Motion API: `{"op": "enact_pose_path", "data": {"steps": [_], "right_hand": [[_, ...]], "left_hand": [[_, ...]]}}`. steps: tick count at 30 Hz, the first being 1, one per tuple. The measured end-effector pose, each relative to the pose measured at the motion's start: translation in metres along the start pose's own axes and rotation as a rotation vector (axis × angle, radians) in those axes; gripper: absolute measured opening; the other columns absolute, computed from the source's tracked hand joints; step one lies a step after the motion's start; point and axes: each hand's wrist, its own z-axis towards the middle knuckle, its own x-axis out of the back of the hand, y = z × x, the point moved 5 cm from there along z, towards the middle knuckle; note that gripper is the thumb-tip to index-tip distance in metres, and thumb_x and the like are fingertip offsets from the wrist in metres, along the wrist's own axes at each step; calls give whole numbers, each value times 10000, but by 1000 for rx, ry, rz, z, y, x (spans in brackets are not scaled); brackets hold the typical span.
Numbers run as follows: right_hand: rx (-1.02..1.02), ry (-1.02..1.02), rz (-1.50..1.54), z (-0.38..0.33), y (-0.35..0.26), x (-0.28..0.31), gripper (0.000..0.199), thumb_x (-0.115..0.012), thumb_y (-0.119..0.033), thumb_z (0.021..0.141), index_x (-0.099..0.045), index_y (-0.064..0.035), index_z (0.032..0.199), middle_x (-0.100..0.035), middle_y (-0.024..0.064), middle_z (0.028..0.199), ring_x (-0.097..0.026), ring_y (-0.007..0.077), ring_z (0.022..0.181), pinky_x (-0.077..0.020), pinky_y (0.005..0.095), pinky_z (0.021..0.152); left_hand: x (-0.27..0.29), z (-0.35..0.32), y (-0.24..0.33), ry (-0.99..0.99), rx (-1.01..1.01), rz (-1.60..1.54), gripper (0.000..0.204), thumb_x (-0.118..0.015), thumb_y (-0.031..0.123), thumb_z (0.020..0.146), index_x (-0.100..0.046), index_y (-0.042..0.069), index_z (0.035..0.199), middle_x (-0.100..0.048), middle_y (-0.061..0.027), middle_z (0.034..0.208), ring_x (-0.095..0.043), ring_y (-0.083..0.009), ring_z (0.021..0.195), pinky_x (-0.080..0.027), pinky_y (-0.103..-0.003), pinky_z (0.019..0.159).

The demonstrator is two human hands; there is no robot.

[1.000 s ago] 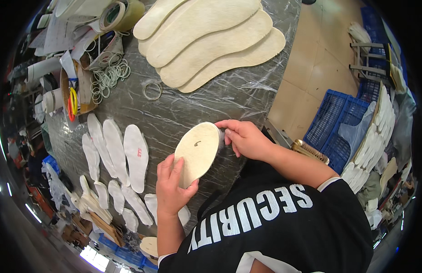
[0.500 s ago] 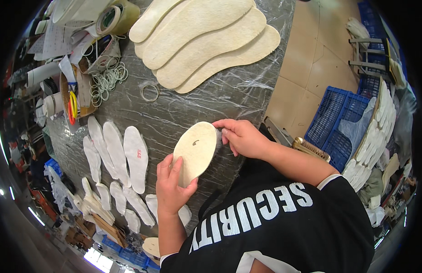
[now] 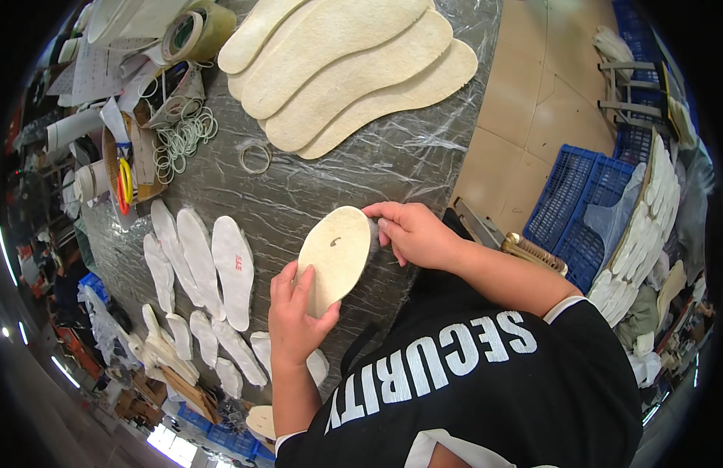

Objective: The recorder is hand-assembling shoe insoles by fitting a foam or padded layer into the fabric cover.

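A cream insole (image 3: 334,261) with a small dark mark on its face is held tilted above the table. My left hand (image 3: 295,320) grips its lower left side, thumb and fingers closed round it. At the upper right edge, my right hand (image 3: 416,234) has its fingers bent in, index fingertip touching the rim. Greyish fluff shows along that edge, beside the fingers. Larger cream insoles (image 3: 354,70) lie overlapped at the table's far side. White fluffy insoles (image 3: 233,273) of several sizes are spread left of my left hand.
Dark plastic film covers the table (image 3: 299,187). Pale rubber bands (image 3: 186,140), a tape roll (image 3: 182,35) and a box with yellow-and-red-handled scissors (image 3: 125,183) crowd the far left. Blue crates (image 3: 560,191) and a pile of white pieces (image 3: 638,226) stand on the right, beyond the table edge.
Both hands stay nearly in place on the insole. The picture has shifted very slightly; nothing has been taken up or let go.
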Motion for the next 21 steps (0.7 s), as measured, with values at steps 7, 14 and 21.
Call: {"op": "enact_pose_path", "data": {"steps": [7,14,21], "right_hand": [[-4,11,10,0,0,1,318,-406,-43,943,-539,18,1226,-573,75,748,-541,123,484,-471,283,494],[-23,0,12,0,0,1,317,-406,-47,943,-540,19,1223,-571,67,753,-535,116,494,-470,278,500],[-23,20,5,-6,1,0,419,-562,-84,895,-453,3,1289,-559,51,745,-540,103,538,-462,268,519]], "left_hand": [[-4,1,-2,-14,13,8,629,-787,132,572,-581,-12,1149,-506,-203,1226,-518,-376,1051,-461,-435,881],[-6,2,-3,-6,51,-2,632,-787,120,568,-580,-12,1150,-507,-195,1234,-518,-370,1054,-461,-433,881],[-8,2,-6,-4,67,-31,625,-801,160,586,-579,-12,1144,-503,-211,1224,-522,-383,1039,-490,-438,852]]}}
